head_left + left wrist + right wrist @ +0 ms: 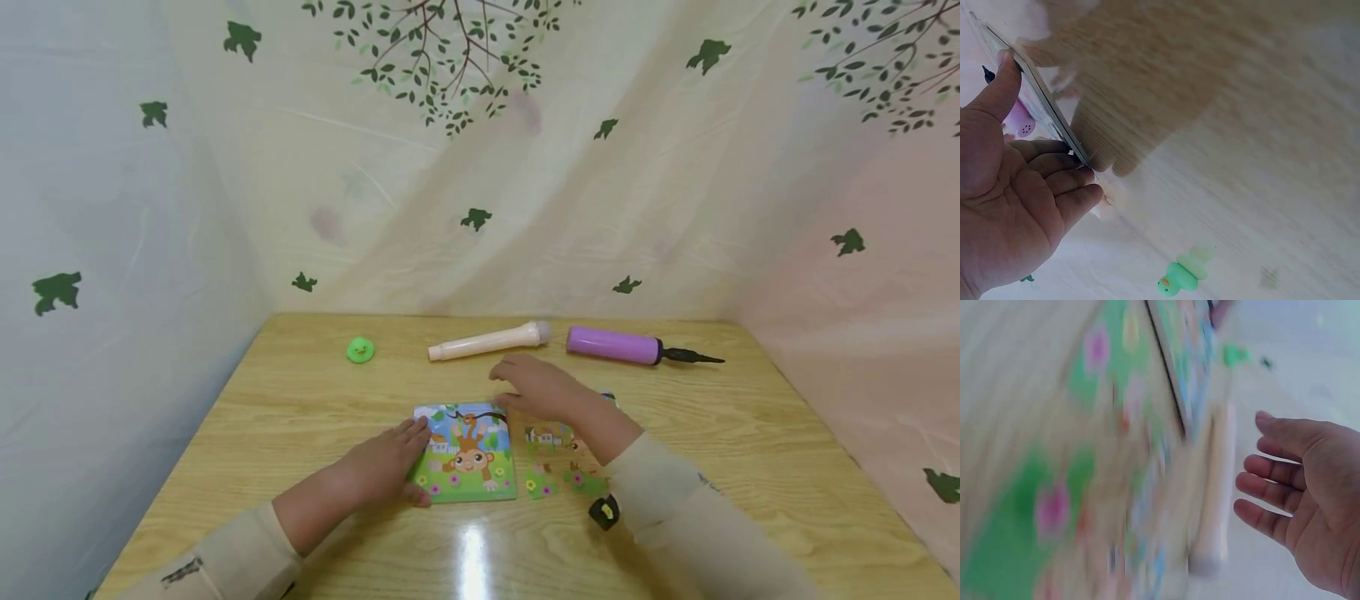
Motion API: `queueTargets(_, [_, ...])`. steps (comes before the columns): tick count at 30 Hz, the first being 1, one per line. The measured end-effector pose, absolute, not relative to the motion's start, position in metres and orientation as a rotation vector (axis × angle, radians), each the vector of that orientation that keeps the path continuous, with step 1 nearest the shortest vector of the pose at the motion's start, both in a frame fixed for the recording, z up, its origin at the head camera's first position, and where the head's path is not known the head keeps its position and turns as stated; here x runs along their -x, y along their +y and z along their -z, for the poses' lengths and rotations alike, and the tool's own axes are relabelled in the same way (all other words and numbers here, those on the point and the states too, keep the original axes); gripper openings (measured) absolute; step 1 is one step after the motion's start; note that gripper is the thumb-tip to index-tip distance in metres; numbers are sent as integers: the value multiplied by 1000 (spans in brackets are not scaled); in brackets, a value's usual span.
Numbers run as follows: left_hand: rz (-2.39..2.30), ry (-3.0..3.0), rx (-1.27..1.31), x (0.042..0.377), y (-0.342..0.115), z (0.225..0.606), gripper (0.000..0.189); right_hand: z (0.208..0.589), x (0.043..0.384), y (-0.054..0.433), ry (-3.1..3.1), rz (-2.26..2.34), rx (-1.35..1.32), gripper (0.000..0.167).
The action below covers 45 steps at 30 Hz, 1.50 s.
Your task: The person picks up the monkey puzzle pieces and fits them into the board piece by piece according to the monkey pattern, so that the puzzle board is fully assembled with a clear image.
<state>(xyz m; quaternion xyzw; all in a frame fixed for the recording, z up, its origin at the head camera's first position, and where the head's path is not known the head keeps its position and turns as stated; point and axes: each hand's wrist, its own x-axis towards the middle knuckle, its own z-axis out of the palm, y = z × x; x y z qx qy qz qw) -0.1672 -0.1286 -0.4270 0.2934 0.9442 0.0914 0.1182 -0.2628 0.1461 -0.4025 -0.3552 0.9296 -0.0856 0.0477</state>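
Observation:
A square jigsaw puzzle (470, 462) with a hanging monkey picture lies on the wooden table. My left hand (386, 462) rests along its left side, fingertips at the far left corner and thumb near the front left corner. In the left wrist view the left hand (1029, 187) has its fingers extended against the puzzle's edge (1054, 106). My right hand (543, 390) is over the puzzle's far right corner, fingers loosely bent; in the right wrist view this hand (1322, 487) holds nothing. Loose puzzle pieces (542, 486) lie right of the puzzle, partly hidden by the right forearm.
Along the back lie a green toy duck (360, 350), a pale microphone-shaped stick (487, 341) and a purple balloon pump (615, 345) with a black nozzle. A small black object (603, 512) with a yellow mark shows by the right sleeve. Patterned cloth (420, 250) hangs behind the table.

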Motion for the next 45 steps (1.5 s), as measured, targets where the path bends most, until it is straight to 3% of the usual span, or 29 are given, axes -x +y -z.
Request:
queueTargets(7, [-264, 2750, -809, 167, -129, 426, 101, 404, 271, 217, 2867, 182, 931, 39])
queueTargets(13, [-241, 2752, -821, 168, -128, 427, 101, 416, 270, 238, 2806, 155, 859, 31])
queueTargets(26, [-214, 2744, -813, 168, -127, 427, 101, 423, 274, 237, 2832, 82, 1009, 9])
queueTargets(45, [-188, 2732, -782, 168, -124, 423, 101, 418, 277, 206, 2991, -4, 1214, 15])
